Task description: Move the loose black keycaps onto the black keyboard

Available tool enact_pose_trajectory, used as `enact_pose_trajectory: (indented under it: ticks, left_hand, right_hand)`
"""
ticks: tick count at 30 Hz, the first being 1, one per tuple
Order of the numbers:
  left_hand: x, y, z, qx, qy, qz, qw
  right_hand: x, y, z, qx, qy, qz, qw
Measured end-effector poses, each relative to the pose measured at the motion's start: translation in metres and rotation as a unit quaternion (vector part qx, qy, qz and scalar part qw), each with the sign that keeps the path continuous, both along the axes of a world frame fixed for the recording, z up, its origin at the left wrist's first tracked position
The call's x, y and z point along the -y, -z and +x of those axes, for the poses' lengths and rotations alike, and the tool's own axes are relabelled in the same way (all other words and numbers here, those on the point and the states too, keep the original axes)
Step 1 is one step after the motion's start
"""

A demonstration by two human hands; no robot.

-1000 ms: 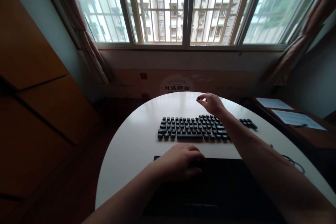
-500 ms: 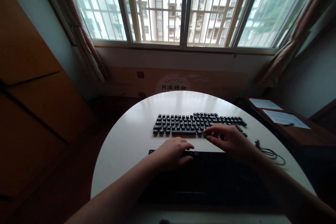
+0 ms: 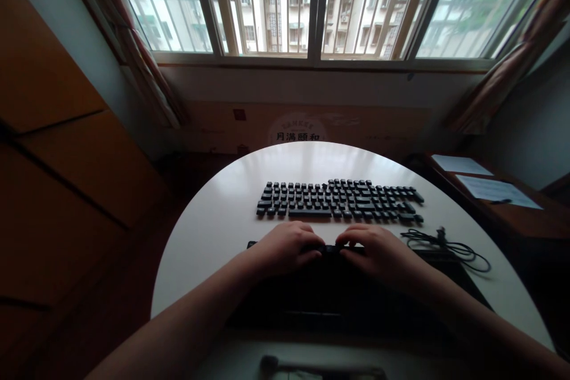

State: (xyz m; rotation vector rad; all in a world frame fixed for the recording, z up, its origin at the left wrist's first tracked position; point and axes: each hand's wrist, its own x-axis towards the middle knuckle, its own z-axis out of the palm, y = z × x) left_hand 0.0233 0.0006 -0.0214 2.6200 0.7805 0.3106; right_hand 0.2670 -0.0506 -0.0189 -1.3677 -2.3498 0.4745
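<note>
Black keycaps [image 3: 344,198] in loose rows just beyond a dark, flat keyboard base [image 3: 338,291].

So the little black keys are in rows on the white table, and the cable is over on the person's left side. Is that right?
Not quite: the cable is on the person's right side, as the head view shows. The little black keys are indeed in rows on the white table.

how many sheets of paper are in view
2: the farther sheet and the nearer sheet, both on the brown side table at the right of the picture. Others could be hidden underneath.
</note>
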Motion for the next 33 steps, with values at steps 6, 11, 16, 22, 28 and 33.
enact_pose_trajectory:
  ticks: [6,11,16,22,28,33]
  left_hand:
    - [-0.001,0.002,0.0,0.006,0.002,0.002,1.0]
    - [0.0,0.0,0.0,0.001,0.003,0.002,1.0]
    - [0.0,0.0,0.001,0.001,0.002,-0.001,1.0]
    - [0.001,0.0,0.001,-0.003,0.002,0.008,1.0]
    - [0.002,-0.002,0.003,-0.015,0.0,0.017,1.0]
    - [0.01,-0.006,0.004,-0.027,-0.013,0.038,0.999]
  right_hand:
    - [0.002,0.002,-0.003,0.028,0.004,0.006,1.0]
    - [0.006,-0.002,-0.007,0.075,0.007,0.02,0.997]
    - [0.011,-0.006,-0.015,0.117,0.016,0.03,0.993]
    - [0.01,-0.008,-0.019,0.142,0.04,0.037,0.988]
    - [0.007,-0.005,-0.021,0.163,0.034,0.023,0.986]
    - [0.004,-0.004,-0.009,0.093,0.021,0.02,0.995]
